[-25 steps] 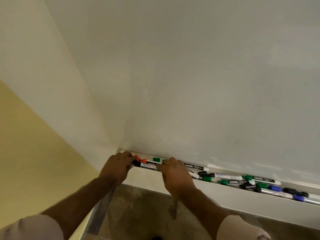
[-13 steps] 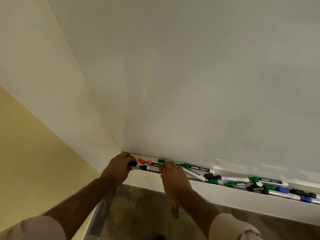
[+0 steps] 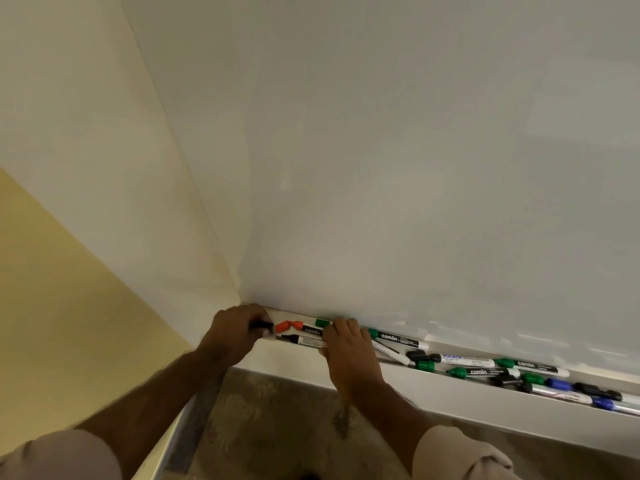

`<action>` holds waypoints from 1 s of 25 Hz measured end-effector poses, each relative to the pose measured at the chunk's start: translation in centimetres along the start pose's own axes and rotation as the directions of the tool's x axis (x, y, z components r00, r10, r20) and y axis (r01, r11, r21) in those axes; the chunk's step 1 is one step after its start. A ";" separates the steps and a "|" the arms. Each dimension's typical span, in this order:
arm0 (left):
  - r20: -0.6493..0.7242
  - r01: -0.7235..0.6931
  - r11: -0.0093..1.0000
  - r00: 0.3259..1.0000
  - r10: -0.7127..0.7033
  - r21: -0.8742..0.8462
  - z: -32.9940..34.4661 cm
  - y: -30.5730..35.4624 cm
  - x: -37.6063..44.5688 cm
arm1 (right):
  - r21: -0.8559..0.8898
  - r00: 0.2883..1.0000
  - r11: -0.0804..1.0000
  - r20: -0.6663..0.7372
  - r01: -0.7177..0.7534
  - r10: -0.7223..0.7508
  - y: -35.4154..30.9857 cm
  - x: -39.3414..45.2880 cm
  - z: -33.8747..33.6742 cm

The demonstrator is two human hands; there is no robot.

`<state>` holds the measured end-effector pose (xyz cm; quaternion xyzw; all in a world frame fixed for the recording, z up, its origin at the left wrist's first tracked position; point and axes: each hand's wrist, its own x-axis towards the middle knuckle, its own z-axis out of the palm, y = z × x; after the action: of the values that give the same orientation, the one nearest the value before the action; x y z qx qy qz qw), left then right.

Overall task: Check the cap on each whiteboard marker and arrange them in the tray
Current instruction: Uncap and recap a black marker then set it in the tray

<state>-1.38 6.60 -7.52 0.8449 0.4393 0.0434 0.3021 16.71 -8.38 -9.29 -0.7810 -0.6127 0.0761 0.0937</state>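
Nearest to me, the right hand (image 3: 346,355) pins the body of a black marker (image 3: 304,340) at the left end of the tray (image 3: 450,393), its fingers closed on it. The left hand (image 3: 235,334) pinches the black cap (image 3: 262,328), which looks off the tip. I think the cap should go straight on along the body until it seats; behind lie a red marker (image 3: 294,327) and green ones.

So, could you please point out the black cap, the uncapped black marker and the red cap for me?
black cap (image 3: 260,326), head view, on the part showing past the left hand's fingers.
uncapped black marker (image 3: 304,340), head view, on its white barrel.
red cap (image 3: 282,327), head view, on its middle.
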 end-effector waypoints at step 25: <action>-0.420 -0.579 0.789 0.780 0.464 -0.204 -11.5 26.0 -9.8 | 0.246 0.835 0.915 -0.529 0.319 -0.149 6.6 -12.4 -31.0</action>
<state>7.37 -6.66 18.00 0.8514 0.2175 0.3463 0.3286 27.25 -23.63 19.30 -0.6654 -0.6383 -0.0412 0.3849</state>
